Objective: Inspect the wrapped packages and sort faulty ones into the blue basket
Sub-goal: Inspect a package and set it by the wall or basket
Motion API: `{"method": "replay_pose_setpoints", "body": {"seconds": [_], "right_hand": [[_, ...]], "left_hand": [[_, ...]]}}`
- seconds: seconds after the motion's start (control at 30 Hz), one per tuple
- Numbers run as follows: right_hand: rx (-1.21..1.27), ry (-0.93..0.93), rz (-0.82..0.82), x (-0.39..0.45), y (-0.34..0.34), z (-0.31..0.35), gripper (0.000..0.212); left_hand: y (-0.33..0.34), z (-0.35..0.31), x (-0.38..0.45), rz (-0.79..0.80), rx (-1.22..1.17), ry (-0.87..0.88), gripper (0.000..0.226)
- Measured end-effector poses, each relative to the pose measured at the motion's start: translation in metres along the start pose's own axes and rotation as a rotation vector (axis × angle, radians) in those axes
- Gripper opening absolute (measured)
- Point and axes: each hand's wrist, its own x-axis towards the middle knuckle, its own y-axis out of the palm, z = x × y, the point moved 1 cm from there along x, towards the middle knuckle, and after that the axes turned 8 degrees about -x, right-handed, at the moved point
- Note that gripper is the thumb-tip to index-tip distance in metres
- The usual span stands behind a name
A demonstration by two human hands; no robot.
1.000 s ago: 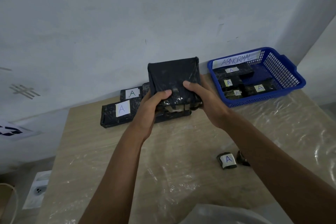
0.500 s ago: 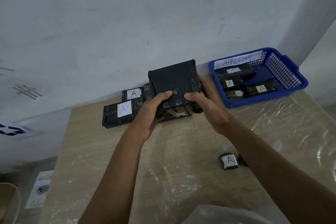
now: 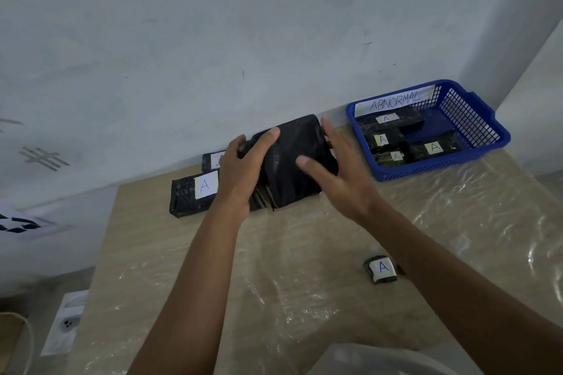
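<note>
A large black wrapped package (image 3: 289, 155) lies tilted at the back of the table, over a flat black package labelled "A" (image 3: 185, 195). My left hand (image 3: 240, 170) grips its upper left corner, fingers curled over the top. My right hand (image 3: 341, 183) touches its right side with straight, spread fingers, thumb resting on its face. The blue basket (image 3: 475, 158), labelled "ABNORMAL", stands at the back right and holds several black packages marked "A" (image 3: 432, 148).
A second labelled package (image 3: 211, 160) sits against the wall behind my left hand. A small black package marked "A" (image 3: 380, 269) lies near my right forearm. Clear plastic film covers the wooden table (image 3: 274, 268). The wall runs close behind everything.
The large package has gone from upright in both hands to tilted down and back onto the pile. My right fingers have straightened off it.
</note>
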Motion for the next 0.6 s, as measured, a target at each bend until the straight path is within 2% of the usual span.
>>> {"method": "replay_pose_setpoints", "body": {"seconds": [0.1,0.17,0.23,0.3,0.37,0.5,0.6], "right_hand": [[0.189,0.116,-0.07,0.012,-0.008,0.006,0.076],[0.284,0.143,0.012,0.02,-0.014,0.01,0.065],[0.416,0.164,0.159,0.024,-0.02,0.012,0.064],[0.502,0.185,0.265,0.025,-0.023,0.009,0.063],[0.532,0.198,0.287,0.024,-0.023,0.008,0.056],[0.489,0.21,0.173,0.024,-0.019,0.006,0.029],[0.479,0.241,0.12,0.024,-0.017,0.003,0.023]], "left_hand": [[0.003,-0.002,-0.005,0.057,-0.005,0.034,0.091],[0.006,-0.002,-0.009,0.07,-0.026,0.063,0.054],[0.008,-0.004,-0.014,0.086,-0.056,0.068,0.033],[0.007,-0.004,-0.014,0.103,-0.07,0.052,0.03],[0.005,-0.002,-0.012,0.122,-0.086,0.028,0.032],[0.004,0.0,-0.013,0.21,-0.125,-0.018,0.048],[0.006,0.002,-0.017,0.322,-0.139,-0.065,0.05]]}}
